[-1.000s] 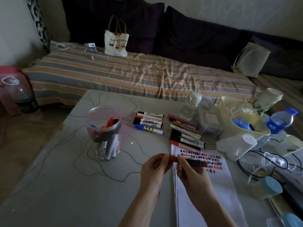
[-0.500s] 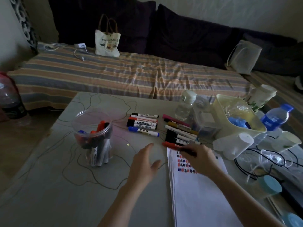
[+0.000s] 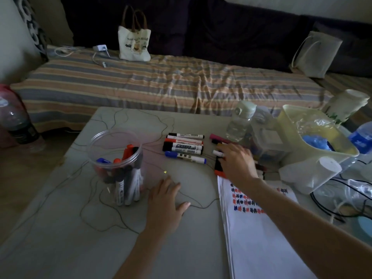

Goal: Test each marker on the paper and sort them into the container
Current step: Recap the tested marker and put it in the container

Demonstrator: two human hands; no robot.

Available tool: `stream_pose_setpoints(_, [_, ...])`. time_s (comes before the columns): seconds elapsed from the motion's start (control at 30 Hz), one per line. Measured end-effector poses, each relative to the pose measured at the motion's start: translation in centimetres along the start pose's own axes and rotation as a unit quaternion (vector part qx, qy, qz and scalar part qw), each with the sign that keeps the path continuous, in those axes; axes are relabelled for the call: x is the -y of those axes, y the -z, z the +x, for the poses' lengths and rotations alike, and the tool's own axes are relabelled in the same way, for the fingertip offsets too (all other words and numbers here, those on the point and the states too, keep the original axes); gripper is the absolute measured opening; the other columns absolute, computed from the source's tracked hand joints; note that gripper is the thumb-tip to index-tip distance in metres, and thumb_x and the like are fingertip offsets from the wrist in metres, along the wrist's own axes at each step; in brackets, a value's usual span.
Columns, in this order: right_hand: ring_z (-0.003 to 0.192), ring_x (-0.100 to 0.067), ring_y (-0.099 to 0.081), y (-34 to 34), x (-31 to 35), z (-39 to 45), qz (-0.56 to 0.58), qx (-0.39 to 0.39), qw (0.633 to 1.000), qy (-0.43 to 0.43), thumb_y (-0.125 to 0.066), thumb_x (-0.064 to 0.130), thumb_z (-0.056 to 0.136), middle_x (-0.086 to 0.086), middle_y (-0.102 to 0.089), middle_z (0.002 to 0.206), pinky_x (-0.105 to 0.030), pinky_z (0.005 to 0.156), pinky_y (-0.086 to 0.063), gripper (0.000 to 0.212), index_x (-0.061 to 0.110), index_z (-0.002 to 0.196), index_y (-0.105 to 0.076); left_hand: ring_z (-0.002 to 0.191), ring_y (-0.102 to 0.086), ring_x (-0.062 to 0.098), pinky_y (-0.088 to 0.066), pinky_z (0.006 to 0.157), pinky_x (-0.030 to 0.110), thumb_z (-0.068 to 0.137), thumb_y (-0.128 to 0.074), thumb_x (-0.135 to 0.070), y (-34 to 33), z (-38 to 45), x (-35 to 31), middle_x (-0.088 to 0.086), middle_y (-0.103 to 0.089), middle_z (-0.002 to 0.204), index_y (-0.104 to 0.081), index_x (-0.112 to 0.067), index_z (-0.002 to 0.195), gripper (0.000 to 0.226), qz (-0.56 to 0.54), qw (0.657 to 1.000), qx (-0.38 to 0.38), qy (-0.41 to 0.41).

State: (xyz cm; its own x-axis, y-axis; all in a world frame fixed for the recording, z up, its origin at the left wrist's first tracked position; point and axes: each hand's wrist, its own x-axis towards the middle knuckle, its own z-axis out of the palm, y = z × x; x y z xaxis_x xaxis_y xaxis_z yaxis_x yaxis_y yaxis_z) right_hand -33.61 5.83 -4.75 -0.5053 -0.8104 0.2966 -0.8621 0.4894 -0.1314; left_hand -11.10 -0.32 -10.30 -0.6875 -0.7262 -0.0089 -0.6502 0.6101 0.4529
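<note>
The untested markers lay in two groups on the grey desk: a row of four white-barrelled markers with black, red and blue caps, and to its right a second cluster of dark and red markers just beyond the top edge of the white paper sheet, which carried rows of red, blue and black test marks. My right hand lay over that second cluster, its fingers reaching down onto the markers; whether they pinched one I could not tell. My left hand rested flat on the desk, fingers spread and holding nothing, just right of the clear round plastic container, where several sorted markers stood upright. Right of the markers stood a clear water bottle and a pale yellow plastic bin. Beyond the desk lay a striped bed with a cream tote bag on it.
</note>
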Motion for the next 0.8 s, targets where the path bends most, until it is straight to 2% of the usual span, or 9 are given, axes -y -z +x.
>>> stream_pose_setpoints(0.07, [0.120, -0.026, -0.054, -1.3, 3.4, 0.6, 0.040, 0.042, 0.997, 0.047, -0.060, 0.020, 0.091, -0.003, -0.062, 0.126, -0.040, 0.098, -0.039, 0.035, 0.017, 0.126, -0.059, 0.147, -0.013, 0.016, -0.014, 0.117, 0.033, 0.091, -0.052, -0.055, -0.1, 0.0, 0.1, -0.006, -0.016, 0.160, -0.035, -0.034, 0.146, 0.062, 0.000, 1.000, -0.012, -0.001])
stream_pose_setpoints(0.17, [0.128, -0.023, -0.047, -2.9, 6.7, 1.7, -0.010, 0.113, 0.992, 0.058, -0.052, 0.034, 0.098, 0.000, -0.054, 0.137, -0.042, 0.105, -0.032, 0.040, 0.023, 0.136, -0.049, 0.147, -0.011, 0.015, -0.011, 0.116, 0.030, 0.091, -0.050, -0.057, 0.0, 0.1, 0.1, -0.008, -0.014, 0.160, -0.033, -0.035, 0.147, 0.062, 0.016, 1.000, -0.017, -0.004])
stream_pose_setpoints(0.3, [0.124, -0.024, -0.044, -4.0, 7.0, 2.5, -0.060, 0.125, 0.990, 0.033, -0.052, 0.042, 0.096, -0.003, -0.052, 0.131, -0.042, 0.103, -0.035, 0.037, 0.022, 0.127, -0.056, 0.147, -0.010, 0.016, -0.010, 0.117, 0.030, 0.091, -0.052, -0.056, 0.0, -0.1, -0.1, -0.007, -0.015, 0.160, -0.034, -0.034, 0.146, 0.062, -0.005, 1.000, -0.017, -0.004])
stream_pose_setpoints(0.37, [0.117, -0.024, -0.049, -3.4, 6.6, 1.9, -0.013, 0.116, 0.993, 0.026, -0.056, 0.037, 0.095, -0.004, -0.054, 0.123, -0.040, 0.100, -0.039, 0.031, 0.018, 0.119, -0.060, 0.147, -0.011, 0.016, -0.010, 0.117, 0.030, 0.091, -0.053, -0.054, 0.0, -0.1, -0.1, -0.006, -0.016, 0.160, -0.034, -0.033, 0.146, 0.062, -0.003, 1.000, -0.015, -0.009])
stream_pose_setpoints(0.43, [0.093, -0.020, -0.060, -1.7, 6.3, 0.1, 0.136, 0.085, 0.987, 0.010, -0.057, 0.027, 0.096, -0.005, -0.062, 0.105, -0.032, 0.082, -0.051, 0.021, 0.013, 0.111, -0.061, 0.145, -0.019, 0.017, -0.015, 0.115, 0.028, 0.093, -0.055, -0.046, 0.1, -0.1, 0.1, -0.003, -0.027, 0.156, -0.041, -0.026, 0.143, 0.056, -0.015, 1.000, -0.015, -0.017])
stream_pose_setpoints(0.5, [0.062, -0.011, -0.057, 0.6, 5.8, -3.2, 0.237, 0.065, 0.969, -0.012, -0.054, 0.022, 0.098, -0.001, -0.062, 0.082, -0.018, 0.053, -0.046, 0.011, 0.013, 0.104, -0.058, 0.131, -0.044, 0.022, -0.030, 0.106, 0.027, 0.095, -0.058, -0.027, 0.5, -0.2, -0.2, 0.006, -0.053, 0.137, -0.059, -0.013, 0.126, 0.035, -0.105, 0.992, -0.065, -0.014])
stream_pose_setpoints(0.6, [0.058, -0.008, -0.055, 2.9, 4.6, -9.3, 0.310, 0.120, 0.941, -0.062, -0.052, 0.019, 0.099, 0.004, -0.062, 0.080, -0.019, 0.053, -0.048, 0.004, 0.020, 0.102, -0.055, 0.113, -0.061, 0.022, -0.041, 0.092, 0.025, 0.098, -0.053, -0.021, 1.5, -1.0, -2.2, 0.007, -0.068, 0.117, -0.067, -0.009, 0.112, 0.023, -0.304, 0.943, -0.108, 0.086])
stream_pose_setpoints(0.7, [0.065, -0.008, -0.062, 3.4, 3.8, -13.4, 0.384, 0.168, 0.899, -0.127, -0.050, 0.018, 0.099, 0.004, -0.067, 0.080, -0.032, 0.064, -0.055, 0.012, 0.027, 0.094, -0.057, 0.104, -0.062, 0.016, -0.046, 0.090, 0.032, 0.100, -0.046, -0.037, 2.6, -2.3, -5.6, 0.002, -0.069, 0.111, -0.068, -0.019, 0.105, 0.029, -0.454, 0.874, -0.047, 0.168])
stream_pose_setpoints(0.8, [0.055, -0.007, -0.057, 4.5, 3.9, -15.2, 0.418, 0.169, 0.879, -0.158, -0.052, 0.025, 0.098, -0.003, -0.068, 0.072, -0.037, 0.058, -0.049, 0.019, 0.024, 0.084, -0.065, 0.102, -0.066, 0.012, -0.051, 0.080, 0.021, 0.101, -0.045, -0.034, 3.8, -3.9, -9.4, -0.001, -0.072, 0.102, -0.067, -0.022, 0.099, 0.026, -0.596, 0.782, 0.031, 0.179])
